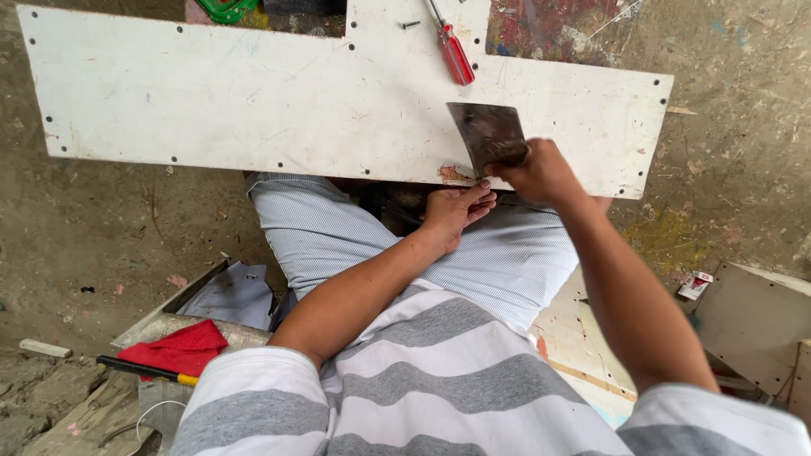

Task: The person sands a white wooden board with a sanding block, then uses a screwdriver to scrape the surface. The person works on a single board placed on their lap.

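Observation:
A large white panel point(253, 101) with small holes along its edges lies flat across my knees. My right hand point(541, 173) grips the handle of a wide, dark putty knife point(486, 131), whose blade rests flat on the panel near its near edge. Just left of the blade, a chipped reddish patch point(454, 175) shows on that edge. My left hand point(456, 209) presses against the panel's near edge from below, fingers together, holding nothing else. A red-handled screwdriver point(454, 52) and a dark screw point(410, 24) lie on the panel's far part.
Rough dirty concrete floor surrounds me. A red cloth point(182, 348) and a black-and-yellow tool point(144, 369) lie at lower left near a metal frame. Pale boards point(752, 325) and a small red-and-white box point(694, 285) sit at right. A green object point(224, 8) is at the top edge.

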